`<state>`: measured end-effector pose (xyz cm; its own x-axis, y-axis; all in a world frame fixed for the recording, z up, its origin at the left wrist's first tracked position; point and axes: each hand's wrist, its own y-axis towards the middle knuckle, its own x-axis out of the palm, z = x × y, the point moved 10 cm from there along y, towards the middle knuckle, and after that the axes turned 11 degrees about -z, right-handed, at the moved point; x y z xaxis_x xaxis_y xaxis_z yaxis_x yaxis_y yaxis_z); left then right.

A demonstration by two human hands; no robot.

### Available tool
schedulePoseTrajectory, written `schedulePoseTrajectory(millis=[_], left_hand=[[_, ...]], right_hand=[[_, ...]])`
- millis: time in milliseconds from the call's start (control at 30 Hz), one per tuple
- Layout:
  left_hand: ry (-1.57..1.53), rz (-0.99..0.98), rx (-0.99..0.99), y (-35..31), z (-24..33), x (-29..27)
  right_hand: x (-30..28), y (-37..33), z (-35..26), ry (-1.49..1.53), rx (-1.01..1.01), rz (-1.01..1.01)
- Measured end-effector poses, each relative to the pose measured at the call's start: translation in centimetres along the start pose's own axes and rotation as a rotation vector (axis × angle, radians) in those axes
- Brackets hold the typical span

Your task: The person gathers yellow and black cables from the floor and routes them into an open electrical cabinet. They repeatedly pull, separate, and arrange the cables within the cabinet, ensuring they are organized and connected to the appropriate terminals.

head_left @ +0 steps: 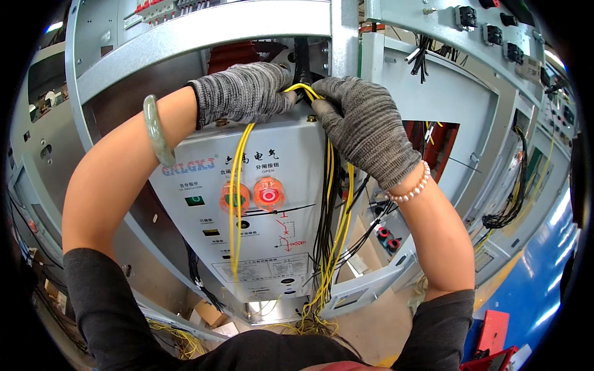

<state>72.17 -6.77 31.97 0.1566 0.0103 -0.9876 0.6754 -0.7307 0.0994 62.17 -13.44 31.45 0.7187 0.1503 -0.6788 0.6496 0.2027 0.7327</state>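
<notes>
My left hand (250,93) and my right hand (365,120) both wear grey knitted gloves and meet at the top edge of a grey breaker panel (185,185). Yellow wires (301,88) run between the two hands. My left fingers are closed on them, and the loose ends hang from that hand down over the panel face. On the other side, my right thumb and fingers pinch the same wires beside a black cable bundle (301,59). Below my right hand, black wires (323,229) and more yellow wires (341,247) drop toward the floor. My fingertips are partly hidden.
The panel carries a green button (235,198) and a red button (269,194) under orange covers. A metal crossbar (210,28) spans above my hands. Open cabinet doors with wiring stand at right. Coiled yellow wires (179,337) and a cardboard box (210,313) lie low down.
</notes>
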Motion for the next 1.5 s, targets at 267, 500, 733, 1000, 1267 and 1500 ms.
schedulePoseTrajectory(millis=[267, 500, 733, 1000, 1267, 1500], left_hand=[[-0.301, -0.105, 0.175, 0.7, -0.5, 0.8], [-0.461, -0.175, 0.138, 0.8, -1.0, 1.5], [-0.610, -0.236, 0.124, 0.9, -1.8, 2.1], [-0.261, -0.080, 0.089, -0.6, -0.1, -0.1], [-0.286, -0.135, 0.187, 1.4, -0.4, 1.4], [-0.733, -0.296, 0.236, 0.5, -1.7, 2.3]], right_hand=[[0.5, 0.2, -0.9, -0.104, 0.073, 0.033], [1.3, -0.4, -0.9, -0.180, 0.159, 0.046], [2.0, -0.6, 0.3, -0.051, 0.262, -0.021], [1.7, 0.3, 1.7, 0.144, 0.290, -0.115], [2.2, 0.1, 1.1, 0.017, 0.299, -0.059], [2.4, 0.5, 0.5, 0.025, 0.280, -0.098]])
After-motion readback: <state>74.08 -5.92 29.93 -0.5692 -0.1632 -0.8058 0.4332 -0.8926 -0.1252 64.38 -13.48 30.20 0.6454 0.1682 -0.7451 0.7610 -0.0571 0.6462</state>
